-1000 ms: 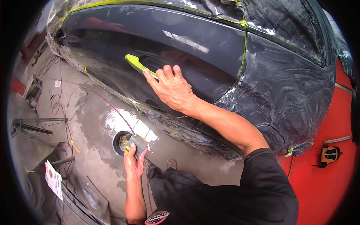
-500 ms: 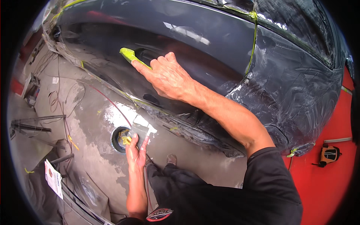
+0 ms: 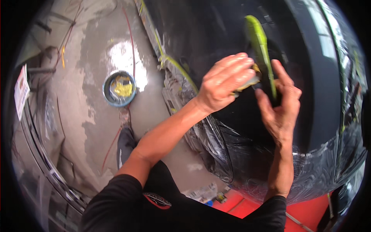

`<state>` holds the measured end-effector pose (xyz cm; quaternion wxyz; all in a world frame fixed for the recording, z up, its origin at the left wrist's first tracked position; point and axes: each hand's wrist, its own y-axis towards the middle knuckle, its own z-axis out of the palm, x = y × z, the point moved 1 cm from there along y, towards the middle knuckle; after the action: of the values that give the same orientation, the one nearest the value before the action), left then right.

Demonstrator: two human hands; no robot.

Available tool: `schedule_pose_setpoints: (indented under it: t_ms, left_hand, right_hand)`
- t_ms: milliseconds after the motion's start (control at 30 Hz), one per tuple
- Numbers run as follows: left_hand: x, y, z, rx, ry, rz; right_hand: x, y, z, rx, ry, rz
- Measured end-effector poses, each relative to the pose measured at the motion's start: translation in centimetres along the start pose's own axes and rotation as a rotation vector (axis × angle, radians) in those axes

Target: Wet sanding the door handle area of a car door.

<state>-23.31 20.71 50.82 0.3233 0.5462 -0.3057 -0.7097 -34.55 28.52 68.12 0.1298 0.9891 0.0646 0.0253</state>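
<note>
The door handle (image 3: pixel 259 40), wrapped in yellow-green tape, stands out from a dark car door panel (image 3: pixel 216 34). At its lower end my right hand (image 3: pixel 284 106) has the handle between thumb and fingers. From the other side, my left hand (image 3: pixel 226 83) is closed on a yellowish and grey pad (image 3: pixel 249 83), held close beside the handle. My fingers cover most of the pad, so its kind is unclear, and whether it touches the handle I cannot tell.
A round bucket (image 3: pixel 119 104) with yellow material in it stands on the wet floor (image 3: pixel 81 116) at left. A red hose (image 3: pixel 131 34) runs along the floor. Crumpled plastic sheeting (image 3: pixel 255 164) covers the car's near part. Metal rails (image 3: pixel 42 154) lie at far left.
The view has turned, and the car now fills the right side. My left hand has come up from over the floor near the bucket to the handle. My right hand has stayed at the handle.
</note>
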Motion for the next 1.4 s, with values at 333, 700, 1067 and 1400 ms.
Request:
schedule_pose_setpoints:
  t_ms: [333, 700, 1067, 1400]
  left_hand:
    - [3.0, -1.5, 0.6, 0.350, 0.138, 0.160]
    - [5.2, 3.4, 1.3, 0.565, 0.136, 0.261]
    - [3.4, 2.2, 2.2, 0.560, 0.246, 0.086]
    - [3.6, 2.3, 0.5, 0.489, 0.250, 0.089]
  right_hand:
    - [-0.1, -0.3, 2.0, -0.019, 0.211, 0.116]
    - [0.3, 0.8, 0.4, 0.057, -0.038, 0.100]
    - [0.1, 0.9, 0.2, 0.071, -0.029, 0.093]
    - [0.1, 0.6, 0.8, 0.058, -0.061, 0.112]
